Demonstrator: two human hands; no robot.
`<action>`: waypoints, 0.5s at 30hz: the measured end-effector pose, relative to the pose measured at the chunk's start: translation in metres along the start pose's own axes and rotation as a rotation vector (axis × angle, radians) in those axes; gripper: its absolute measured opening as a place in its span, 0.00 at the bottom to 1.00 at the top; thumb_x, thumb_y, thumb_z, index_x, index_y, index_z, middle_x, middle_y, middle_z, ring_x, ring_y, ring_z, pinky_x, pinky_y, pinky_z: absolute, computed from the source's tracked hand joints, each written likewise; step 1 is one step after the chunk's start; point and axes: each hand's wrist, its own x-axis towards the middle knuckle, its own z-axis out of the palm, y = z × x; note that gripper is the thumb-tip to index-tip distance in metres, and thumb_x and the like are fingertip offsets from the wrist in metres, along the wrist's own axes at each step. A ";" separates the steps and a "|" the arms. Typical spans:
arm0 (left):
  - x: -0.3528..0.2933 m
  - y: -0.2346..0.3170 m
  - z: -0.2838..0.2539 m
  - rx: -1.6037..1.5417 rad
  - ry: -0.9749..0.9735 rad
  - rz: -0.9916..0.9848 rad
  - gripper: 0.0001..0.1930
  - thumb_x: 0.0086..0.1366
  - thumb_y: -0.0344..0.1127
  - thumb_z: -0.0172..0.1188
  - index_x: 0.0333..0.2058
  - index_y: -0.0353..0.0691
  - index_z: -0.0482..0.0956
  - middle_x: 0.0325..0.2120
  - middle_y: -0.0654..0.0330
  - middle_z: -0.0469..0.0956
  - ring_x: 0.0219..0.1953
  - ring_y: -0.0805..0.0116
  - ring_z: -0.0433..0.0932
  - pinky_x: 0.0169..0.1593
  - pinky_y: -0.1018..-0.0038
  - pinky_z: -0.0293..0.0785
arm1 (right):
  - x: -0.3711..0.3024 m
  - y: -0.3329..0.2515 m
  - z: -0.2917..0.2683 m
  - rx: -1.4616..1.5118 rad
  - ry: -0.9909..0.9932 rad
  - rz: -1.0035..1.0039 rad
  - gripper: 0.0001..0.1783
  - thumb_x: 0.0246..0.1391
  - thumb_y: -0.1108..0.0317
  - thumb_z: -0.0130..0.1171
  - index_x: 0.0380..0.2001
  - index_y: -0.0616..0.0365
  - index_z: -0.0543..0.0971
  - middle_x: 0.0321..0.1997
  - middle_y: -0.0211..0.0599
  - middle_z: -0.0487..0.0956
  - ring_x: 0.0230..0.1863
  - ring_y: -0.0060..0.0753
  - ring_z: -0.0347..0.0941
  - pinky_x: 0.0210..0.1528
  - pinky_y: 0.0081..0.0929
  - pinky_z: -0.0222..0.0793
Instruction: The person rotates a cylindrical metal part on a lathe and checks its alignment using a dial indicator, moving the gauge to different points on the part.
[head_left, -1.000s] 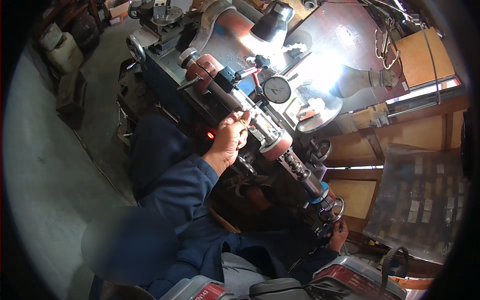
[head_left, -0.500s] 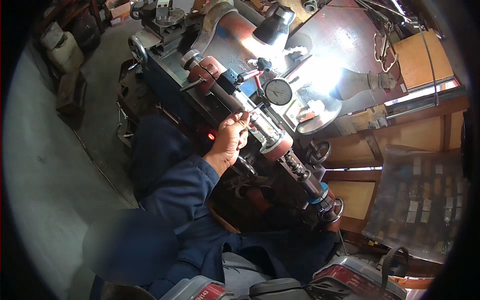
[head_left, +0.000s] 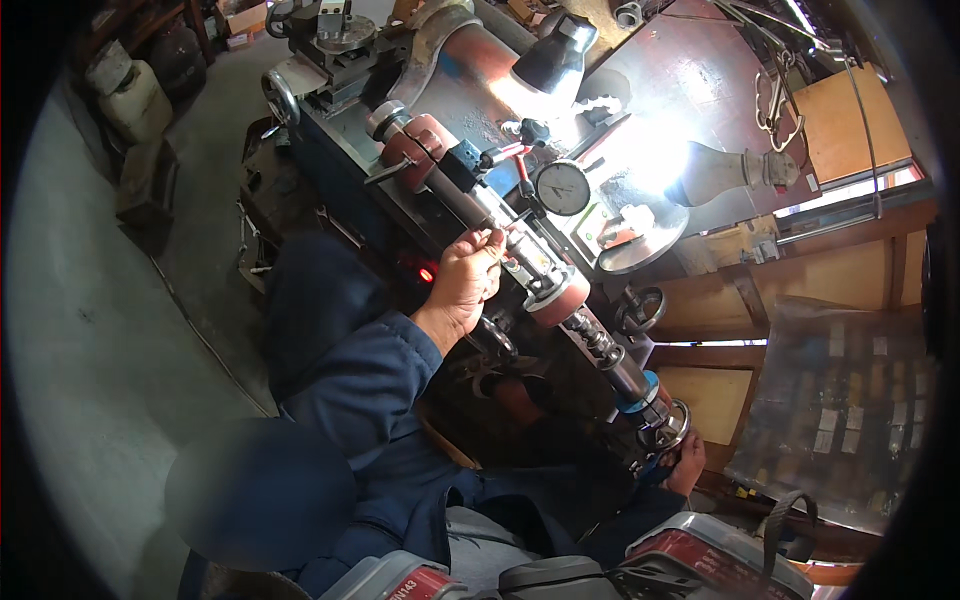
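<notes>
My left hand [head_left: 463, 283] is closed, its thumb and fingertips pinched against the end of a dark metal shaft [head_left: 457, 200] on the bench machine; what lies between them is too small to make out. A round white dial gauge [head_left: 562, 187] on a red-and-black arm sits just beyond those fingers. To their right, the shaft line runs through a red collar [head_left: 560, 300] and a stepped spindle [head_left: 628, 376] to a blue ring [head_left: 639, 393]. At the near right end, my right hand [head_left: 687, 465] is closed at the rim of a metal handwheel [head_left: 678, 420], partly in shadow.
Two lamps, a black one [head_left: 556, 55] and a grey one [head_left: 735, 173], light the machine's far side. A smaller handwheel [head_left: 643, 310] stands beside the red collar. Spanners [head_left: 243, 235] lie at left. A plastic sheet with pockets [head_left: 820, 410] hangs at right.
My right hand has come up and to the right beside the handwheel's rim, showing more of itself. The left hand keeps its pinch at the shaft. The whole view has shifted slightly.
</notes>
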 end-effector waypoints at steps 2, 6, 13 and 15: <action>-0.001 0.000 0.001 -0.021 0.039 -0.015 0.06 0.71 0.36 0.56 0.33 0.45 0.73 0.22 0.68 0.71 0.13 0.86 0.59 0.14 0.85 0.54 | 0.022 0.010 0.005 -0.032 0.093 -0.037 0.15 0.67 0.59 0.53 0.40 0.61 0.76 0.27 0.31 0.76 0.24 0.22 0.72 0.26 0.21 0.68; -0.002 0.002 -0.001 -0.045 0.030 -0.014 0.12 0.71 0.35 0.55 0.26 0.51 0.67 0.20 0.71 0.67 0.12 0.84 0.57 0.14 0.85 0.52 | 0.052 0.032 -0.004 -0.181 0.124 -0.008 0.12 0.66 0.63 0.54 0.43 0.61 0.77 0.34 0.33 0.80 0.37 0.26 0.76 0.40 0.26 0.71; -0.003 0.004 -0.003 -0.041 0.046 -0.045 0.12 0.70 0.37 0.57 0.26 0.51 0.67 0.19 0.72 0.64 0.13 0.85 0.58 0.15 0.85 0.53 | 0.061 0.065 -0.006 -0.697 0.154 -0.093 0.12 0.63 0.64 0.54 0.44 0.61 0.76 0.38 0.34 0.79 0.35 0.27 0.75 0.41 0.30 0.71; -0.003 0.005 -0.002 -0.039 0.036 -0.040 0.12 0.70 0.38 0.57 0.26 0.50 0.68 0.19 0.72 0.64 0.13 0.85 0.59 0.15 0.85 0.53 | 0.058 0.060 -0.001 -0.897 0.207 -0.115 0.13 0.63 0.65 0.54 0.45 0.61 0.76 0.39 0.35 0.78 0.35 0.28 0.75 0.41 0.30 0.71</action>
